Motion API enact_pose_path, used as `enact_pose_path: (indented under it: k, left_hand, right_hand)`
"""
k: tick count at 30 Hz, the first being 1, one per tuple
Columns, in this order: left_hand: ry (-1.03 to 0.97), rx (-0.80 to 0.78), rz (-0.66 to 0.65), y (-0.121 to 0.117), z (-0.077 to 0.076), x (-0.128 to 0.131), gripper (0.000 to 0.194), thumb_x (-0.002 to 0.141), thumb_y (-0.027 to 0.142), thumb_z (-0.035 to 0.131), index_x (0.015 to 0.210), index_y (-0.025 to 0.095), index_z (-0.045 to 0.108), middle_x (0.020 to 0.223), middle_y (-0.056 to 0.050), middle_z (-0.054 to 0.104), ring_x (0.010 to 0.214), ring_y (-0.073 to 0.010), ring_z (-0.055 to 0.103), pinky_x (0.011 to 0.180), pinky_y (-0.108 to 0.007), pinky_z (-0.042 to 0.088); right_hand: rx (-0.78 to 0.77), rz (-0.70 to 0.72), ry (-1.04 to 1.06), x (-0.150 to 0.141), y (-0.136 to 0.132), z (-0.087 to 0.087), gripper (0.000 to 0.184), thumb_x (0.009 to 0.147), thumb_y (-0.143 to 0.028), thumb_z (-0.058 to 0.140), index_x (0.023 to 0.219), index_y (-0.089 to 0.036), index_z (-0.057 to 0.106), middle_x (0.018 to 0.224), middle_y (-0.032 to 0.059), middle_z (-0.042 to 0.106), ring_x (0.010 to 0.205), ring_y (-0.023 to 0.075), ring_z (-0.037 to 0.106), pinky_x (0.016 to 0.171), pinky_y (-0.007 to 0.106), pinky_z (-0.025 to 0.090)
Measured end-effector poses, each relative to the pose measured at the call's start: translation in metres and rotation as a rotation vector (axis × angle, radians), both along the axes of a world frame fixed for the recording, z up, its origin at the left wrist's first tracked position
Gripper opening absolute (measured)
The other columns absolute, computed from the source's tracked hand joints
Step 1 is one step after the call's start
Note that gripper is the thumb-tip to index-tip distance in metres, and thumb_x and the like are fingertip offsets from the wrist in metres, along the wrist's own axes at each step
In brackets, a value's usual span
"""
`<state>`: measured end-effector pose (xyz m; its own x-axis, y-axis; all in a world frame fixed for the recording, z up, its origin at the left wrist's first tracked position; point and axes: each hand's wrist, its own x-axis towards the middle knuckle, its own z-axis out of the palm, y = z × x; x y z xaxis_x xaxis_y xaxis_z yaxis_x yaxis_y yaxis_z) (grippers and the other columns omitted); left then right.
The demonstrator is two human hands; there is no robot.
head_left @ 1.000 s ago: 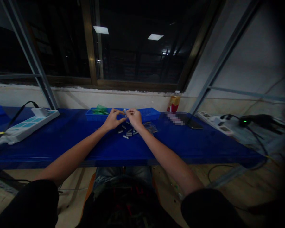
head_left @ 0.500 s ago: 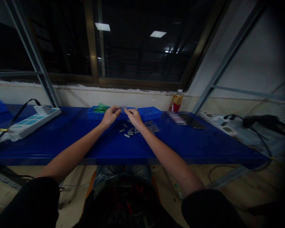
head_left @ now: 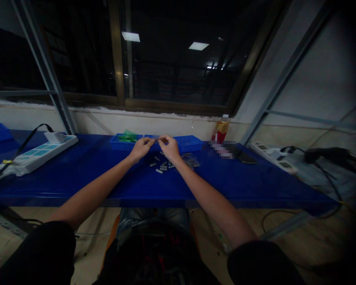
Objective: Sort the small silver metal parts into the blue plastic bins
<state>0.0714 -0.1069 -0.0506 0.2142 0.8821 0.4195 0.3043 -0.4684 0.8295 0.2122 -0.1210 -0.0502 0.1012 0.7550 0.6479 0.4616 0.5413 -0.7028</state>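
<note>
My left hand [head_left: 141, 147] and my right hand [head_left: 169, 147] are raised a little above the blue bench [head_left: 106, 178], fingertips pinched and meeting. Between them they pinch a small pale piece [head_left: 156, 139] too small to name. Under the hands lie several small grey metal pieces [head_left: 161, 165] scattered on the bench. Clear plastic bags [head_left: 191, 160] lie just right of them. A shallow blue tray [head_left: 186, 143] stands behind the hands, with green bits [head_left: 127, 137] at its left end.
A white and teal power strip [head_left: 35, 154] with a plugged charger lies at the left. A yellow-red can [head_left: 220, 131], a dark phone [head_left: 245, 158], another power strip [head_left: 274, 157] and cables sit at the right. A dark window runs behind the bench.
The hands drew apart half a second ago and have come back together, fingertips meeting again over the grey pieces. The view has shifted slightly.
</note>
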Motion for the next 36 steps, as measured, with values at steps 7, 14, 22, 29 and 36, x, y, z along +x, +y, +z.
enact_pose_path:
  k: [7, 14, 22, 29, 36]
  left_hand:
    - [-0.334, -0.348, -0.098, 0.003, 0.001, -0.003, 0.030, 0.074, 0.043, 0.056, 0.080, 0.014, 0.061, 0.075, -0.004, 0.061, 0.061, -0.0111, 0.052, 0.056, -0.022, 0.039]
    - [0.065, 0.291, 0.017, 0.002, -0.003, -0.003, 0.017, 0.076, 0.028, 0.057, 0.086, 0.016, 0.064, 0.083, -0.005, 0.063, 0.079, -0.0170, 0.056, 0.077, -0.030, 0.043]
    - [0.208, 0.311, -0.035, -0.001, -0.005, 0.003, 0.021, 0.075, 0.027, 0.057, 0.092, 0.017, 0.065, 0.092, -0.006, 0.061, 0.090, -0.0207, 0.055, 0.082, -0.034, 0.042]
    - [-0.349, -0.366, -0.140, 0.003, 0.002, -0.003, 0.041, 0.081, 0.050, 0.045, 0.086, 0.013, 0.062, 0.081, -0.007, 0.061, 0.063, -0.0115, 0.054, 0.056, -0.023, 0.041]
    - [-0.385, -0.432, -0.186, -0.002, 0.003, -0.001, 0.013, 0.073, 0.022, 0.055, 0.081, 0.013, 0.061, 0.087, -0.007, 0.063, 0.073, -0.0111, 0.057, 0.061, -0.021, 0.043]
  right_hand:
    - [0.130, -0.056, -0.267, -0.003, -0.004, -0.004, 0.022, 0.069, -0.011, 0.048, 0.076, -0.019, 0.067, 0.087, 0.0037, 0.055, 0.087, 0.0158, 0.054, 0.082, 0.028, 0.043]
    - [-0.311, 0.077, 0.107, 0.000, 0.000, -0.001, 0.022, 0.073, -0.034, 0.051, 0.072, -0.019, 0.067, 0.078, 0.0015, 0.061, 0.079, 0.0147, 0.054, 0.067, 0.025, 0.043]
    - [-0.229, -0.004, 0.132, 0.005, 0.002, -0.001, 0.021, 0.072, -0.032, 0.052, 0.077, -0.016, 0.065, 0.067, 0.0014, 0.062, 0.061, 0.0119, 0.055, 0.058, 0.022, 0.042]
    - [0.033, -0.046, -0.214, -0.001, 0.002, -0.006, 0.018, 0.074, -0.021, 0.049, 0.085, -0.020, 0.064, 0.078, 0.0021, 0.065, 0.069, 0.0138, 0.059, 0.070, 0.025, 0.045]
    - [-0.038, -0.070, -0.329, 0.006, 0.004, -0.009, 0.016, 0.071, -0.016, 0.053, 0.083, -0.020, 0.062, 0.072, 0.0009, 0.064, 0.068, 0.0138, 0.059, 0.068, 0.025, 0.045]
